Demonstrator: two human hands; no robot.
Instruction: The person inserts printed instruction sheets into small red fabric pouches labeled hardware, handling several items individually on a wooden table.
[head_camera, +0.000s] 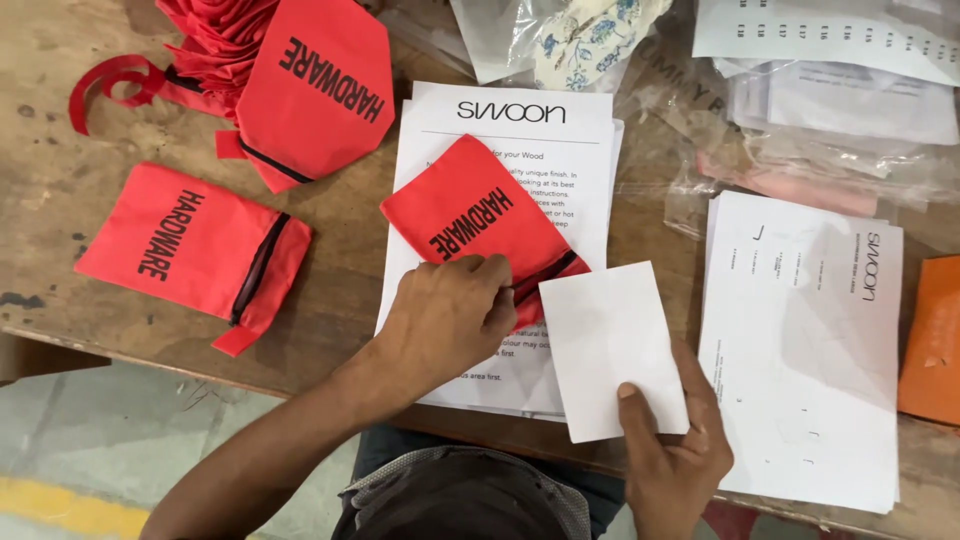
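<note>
Wooden table (40, 200): red pouch (470, 205) under left hand (445, 320) grip.

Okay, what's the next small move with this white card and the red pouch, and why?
Probably slide the white card, held in the right hand, into the red pouch. The left hand pins the pouch at its zipper end, and the card's edge lies right beside that end.
</note>
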